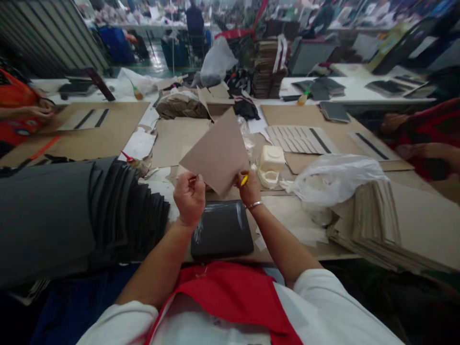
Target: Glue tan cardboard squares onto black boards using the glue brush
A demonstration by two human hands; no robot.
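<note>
A green floor (153,72) shone in the workshop behind your table (262,258), and past it, blurred, ran more work surfaces heaped with material. In front of you, a beige sheet (219,151) was raised off the table and tilted, one corner pointing up and away, its face a little blurred. Your left hand (189,199) pinched it near the lower-left edge between thumb and fingers. Your right hand (249,187) was closed at its lower-right side, gripping the sheet and also a small yellow object (245,179) whose kind you could not make out. A bracelet (255,204) circled your right wrist.

Just below the sheet, between your forearms, a flat black block (223,230) lay on the table, with pale smears on its top. To your left was a thick stack of dark grey sheets (108,206), and beyond its far edge a small bottle with a red tip (134,163). To your right stood a cream plastic container (271,160), near a crumpled clear bag (338,175) and a pile of beige pieces (373,211).

Across on the left, a co-worker's hands (41,111) were beside a board with dark-striped pieces (82,119); on the far right, another person's red sleeve (431,124) reached toward similar striped pieces.
</note>
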